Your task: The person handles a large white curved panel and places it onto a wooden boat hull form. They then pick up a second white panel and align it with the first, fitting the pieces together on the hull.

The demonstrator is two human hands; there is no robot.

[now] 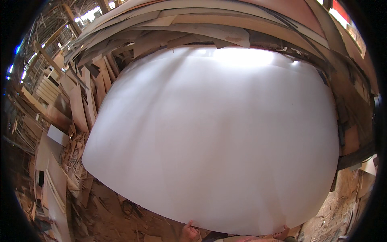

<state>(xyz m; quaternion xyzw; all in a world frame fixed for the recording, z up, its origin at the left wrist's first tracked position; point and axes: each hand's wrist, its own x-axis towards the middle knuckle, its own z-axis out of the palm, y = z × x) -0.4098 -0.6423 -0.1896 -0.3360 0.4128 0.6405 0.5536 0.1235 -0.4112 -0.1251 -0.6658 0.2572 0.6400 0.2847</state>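
A large, smooth white sheet (213, 141), stiff like a panel, fills most of the view, with a bright glare along its far edge. At its near edge, left of centre, my left hand (189, 232) grips the rim with a fingertip lying on the top face; its other fingers are partly hidden. Farther right on the same edge, my right hand (282, 232) is closed on the rim, cut off partly by the lower border of the view. What lies directly beneath the sheet is hidden.
Stacked thin wooden sheets (193, 30) with ragged edges rise behind the far edge. Upright boards (80, 103) lean at the left, beside a heap of wood scraps (74, 151). Splinters litter the brown floor (117, 224). A dark beam (356, 156) juts in at the right.
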